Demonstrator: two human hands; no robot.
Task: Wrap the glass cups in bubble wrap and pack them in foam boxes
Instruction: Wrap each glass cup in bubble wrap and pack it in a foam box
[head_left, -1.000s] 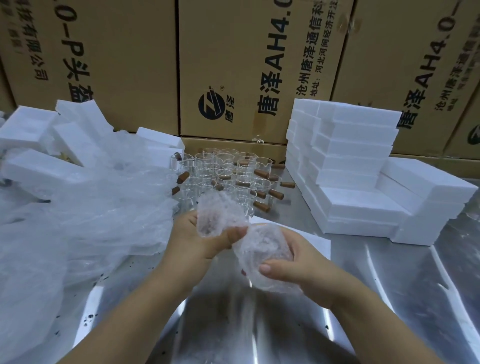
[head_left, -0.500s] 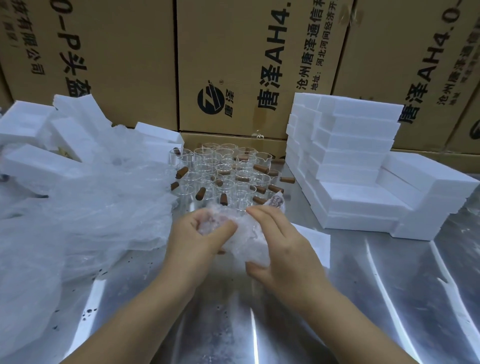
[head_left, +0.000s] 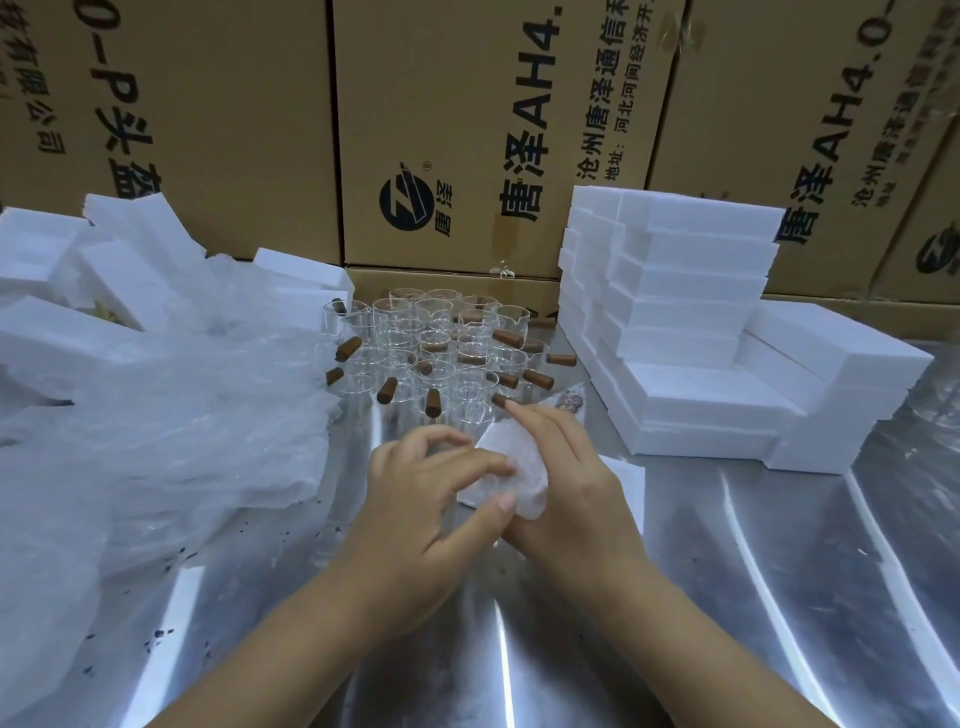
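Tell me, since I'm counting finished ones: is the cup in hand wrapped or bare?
Wrapped: bubble wrap covers it entirely between both hands; no bare glass shows.

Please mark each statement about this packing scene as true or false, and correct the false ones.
1. Both hands hold one bubble-wrapped bundle. True: the left hand and right hand press on the wrapped bundle.
2. The unwrapped glass cups stand behind the hands. True: the glass cups are grouped farther back on the metal table.
3. The neat stack of foam boxes is on the left. False: the stacked foam boxes stand on the right; the left has loose foam and a plastic sheet pile.
4. The cups have blue handles. False: the handles are brown.
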